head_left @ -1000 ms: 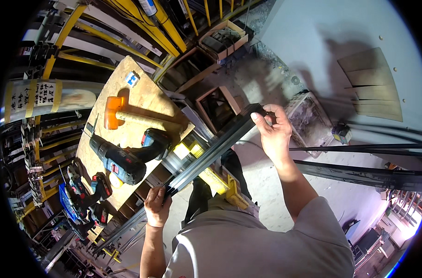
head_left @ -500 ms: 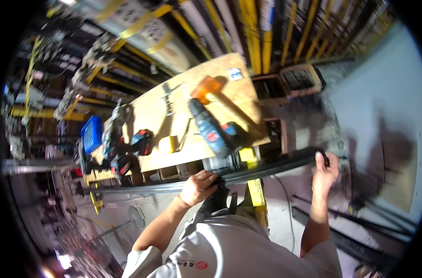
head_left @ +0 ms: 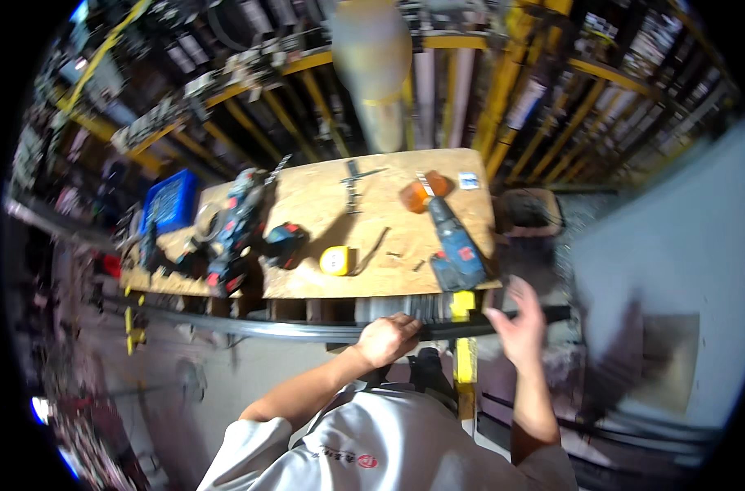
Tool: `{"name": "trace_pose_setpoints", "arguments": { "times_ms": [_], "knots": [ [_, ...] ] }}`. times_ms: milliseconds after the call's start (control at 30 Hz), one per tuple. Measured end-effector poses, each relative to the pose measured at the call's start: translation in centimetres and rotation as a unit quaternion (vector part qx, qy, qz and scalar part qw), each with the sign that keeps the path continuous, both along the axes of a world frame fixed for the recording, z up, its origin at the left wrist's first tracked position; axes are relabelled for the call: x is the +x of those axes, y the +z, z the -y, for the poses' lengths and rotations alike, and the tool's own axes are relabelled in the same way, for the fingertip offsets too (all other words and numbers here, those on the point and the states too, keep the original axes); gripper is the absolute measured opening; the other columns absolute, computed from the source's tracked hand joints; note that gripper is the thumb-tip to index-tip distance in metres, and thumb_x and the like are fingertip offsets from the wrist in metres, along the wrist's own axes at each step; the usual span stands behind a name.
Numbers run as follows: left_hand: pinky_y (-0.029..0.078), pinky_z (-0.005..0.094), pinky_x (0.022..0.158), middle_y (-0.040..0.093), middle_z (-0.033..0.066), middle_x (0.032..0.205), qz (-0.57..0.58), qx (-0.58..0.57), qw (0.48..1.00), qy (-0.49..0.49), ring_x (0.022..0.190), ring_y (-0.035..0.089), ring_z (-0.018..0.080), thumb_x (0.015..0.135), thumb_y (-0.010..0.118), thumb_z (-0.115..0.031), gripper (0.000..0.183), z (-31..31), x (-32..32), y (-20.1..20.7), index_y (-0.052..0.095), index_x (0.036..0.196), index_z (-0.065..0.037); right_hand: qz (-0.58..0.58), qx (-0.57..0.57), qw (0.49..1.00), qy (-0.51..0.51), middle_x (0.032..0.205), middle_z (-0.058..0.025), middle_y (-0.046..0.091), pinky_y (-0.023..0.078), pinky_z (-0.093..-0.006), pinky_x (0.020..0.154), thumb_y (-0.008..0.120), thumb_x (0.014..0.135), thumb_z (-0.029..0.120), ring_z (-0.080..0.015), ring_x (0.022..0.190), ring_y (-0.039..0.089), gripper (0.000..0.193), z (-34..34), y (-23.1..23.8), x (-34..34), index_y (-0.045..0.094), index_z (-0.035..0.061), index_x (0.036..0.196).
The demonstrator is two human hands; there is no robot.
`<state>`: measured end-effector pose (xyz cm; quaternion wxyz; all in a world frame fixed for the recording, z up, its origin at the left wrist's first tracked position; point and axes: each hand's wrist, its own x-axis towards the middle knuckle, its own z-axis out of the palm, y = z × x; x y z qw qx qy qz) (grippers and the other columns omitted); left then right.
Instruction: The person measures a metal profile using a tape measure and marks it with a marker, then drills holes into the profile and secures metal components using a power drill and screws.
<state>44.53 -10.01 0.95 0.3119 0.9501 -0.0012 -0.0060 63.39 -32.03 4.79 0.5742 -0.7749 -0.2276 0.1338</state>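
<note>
A long, dark, narrow profile bar (head_left: 258,330) lies crosswise in front of my body, along the near edge of a plywood worktop (head_left: 323,213). My left hand (head_left: 390,339) is wrapped round the bar near its middle. Farther right, my right hand (head_left: 519,326) has its fingers apart and the thumb spread, over or just beside the bar; whether it touches cannot be told. Just beyond that hand lies a blue cordless drill (head_left: 458,250). An orange mallet head (head_left: 425,192) sits behind the drill, which partly hides it.
A yellow tape measure (head_left: 335,260) and a dark hex key (head_left: 372,251) lie mid-worktop, with a metal fitting (head_left: 353,186) behind. Several power tools (head_left: 241,229) and a blue bin (head_left: 169,202) crowd the left. Yellow racks rise behind; a pale wall (head_left: 675,245) stands right.
My right hand has let go of the bar's right end, moved left and spread its fingers. My left hand keeps its hold. The view has shifted, and the bar now lies more level.
</note>
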Motion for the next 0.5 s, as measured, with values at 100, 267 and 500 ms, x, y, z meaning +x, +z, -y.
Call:
{"name": "trace_pose_setpoints", "arguments": {
  "times_ms": [100,267,500],
  "knots": [
    [0.055,0.0451,0.077,0.066,0.0161,0.095,0.007,-0.005,1.0,-0.003,0.092,0.064,0.0351,0.085,0.069,-0.026,0.037,0.2,0.6,0.4,0.064,0.113,-0.002,-0.028,0.017,0.998,0.051,0.14,-0.0227,0.054,0.042,-0.0369,0.11,0.086,0.072,0.005,-0.0268,0.129,0.054,0.087,-5.4,-1.0,1.2,0.041,-0.004,0.146],
    [0.056,0.0454,0.069,0.067,0.0168,0.098,0.005,0.011,0.999,0.033,0.083,0.067,0.0372,0.076,0.076,-0.021,0.041,0.1,-0.4,-0.1,0.066,0.112,-0.005,0.037,0.128,0.982,0.131,0.111,-0.0118,0.067,0.053,-0.035,0.09,0.088,0.076,0.015,-0.0184,0.102,0.064,0.058,-10.9,-2.3,1.9,0.059,0.0008,0.124],
    [0.055,0.0441,0.071,0.066,0.0152,0.094,0.037,0.035,0.998,0.024,0.086,0.066,0.0362,0.076,0.076,-0.014,0.034,0.4,-0.1,0.2,0.065,0.106,-0.002,0.016,0.262,0.958,0.114,0.098,-0.0081,0.072,0.055,-0.0281,0.076,0.075,0.084,0.002,-0.0126,0.088,0.067,0.034,-9.3,3.6,-0.1,0.064,0.001,0.116]
  ]
}}
